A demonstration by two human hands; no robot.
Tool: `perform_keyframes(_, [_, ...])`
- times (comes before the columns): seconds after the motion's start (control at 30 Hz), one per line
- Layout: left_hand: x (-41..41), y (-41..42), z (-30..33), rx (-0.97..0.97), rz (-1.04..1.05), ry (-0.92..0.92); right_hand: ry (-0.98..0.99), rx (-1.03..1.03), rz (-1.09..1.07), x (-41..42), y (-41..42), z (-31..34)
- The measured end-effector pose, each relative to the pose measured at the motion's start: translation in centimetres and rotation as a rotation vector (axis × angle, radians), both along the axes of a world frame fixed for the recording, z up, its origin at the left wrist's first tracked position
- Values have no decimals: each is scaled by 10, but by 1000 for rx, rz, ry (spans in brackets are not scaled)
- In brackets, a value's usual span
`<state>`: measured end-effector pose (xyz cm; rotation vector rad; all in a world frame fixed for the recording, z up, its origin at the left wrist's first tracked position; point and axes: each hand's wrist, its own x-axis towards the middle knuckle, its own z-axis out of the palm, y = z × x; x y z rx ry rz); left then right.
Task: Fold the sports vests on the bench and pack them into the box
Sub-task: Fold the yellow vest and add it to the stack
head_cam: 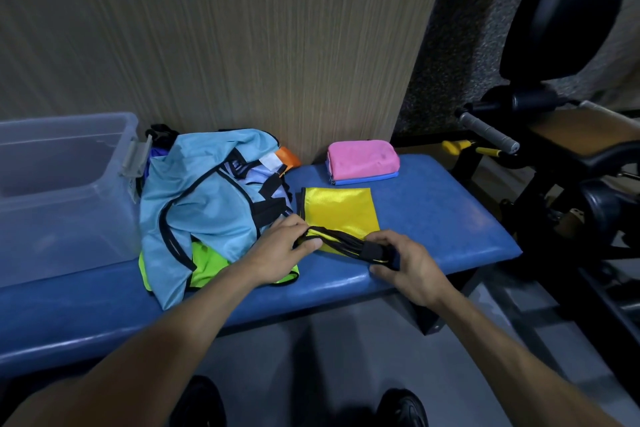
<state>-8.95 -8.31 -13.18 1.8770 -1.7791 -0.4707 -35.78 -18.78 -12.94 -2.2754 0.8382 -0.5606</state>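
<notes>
Nearest the camera, 2 dark shoes (401, 409) stand on the grey floor in front of the blue bench (433, 218). Above the bench's front edge, the left hand (282, 250) and the right hand (407, 265) hold the near end of the yellow vest (337, 210). The left hand's fingers curl over the bunched black-trimmed edge, thumb pinching it from the front. The right hand grips the other end of that same gathered edge, with its fingers wrapped round the black straps. The rest of the yellow vest lies flat on the bench behind the hands, folded to a rough rectangle.

Left of the yellow vest, touching the left hand's wrist, sits a loose pile: a light blue vest (207, 204) with black trim on top, a lime green vest (204, 263) poking out under it at the bench front, and an orange piece (290, 156) at the back.

Behind the yellow vest, near the bench's rear edge, lies a folded stack (362, 163), pink on top and blue beneath.

At the bench's left end, beside the pile, stands the clear plastic box (62, 191) with a grey latch.

A wood-grain wall panel (225, 38) rises behind the bench, and black gym equipment (554, 114) stands off its right end.
</notes>
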Motion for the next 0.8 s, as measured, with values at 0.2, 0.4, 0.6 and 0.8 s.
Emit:
perform_keyframes(0.2, [-8,-1,5,-13,72,52,-90,61,-56,0,8,4])
perform_keyframes(0.4, [-13,1,10,68,155,187,-137,403,30,2,3,22])
perform_keyframes(0.6, [-27,-17,20,113,282,48,-120,519,-127,18,-15,26])
perform_keyframes(0.8, [-31,-32,19,94,383,-26,-82,486,-228,33,-33,24])
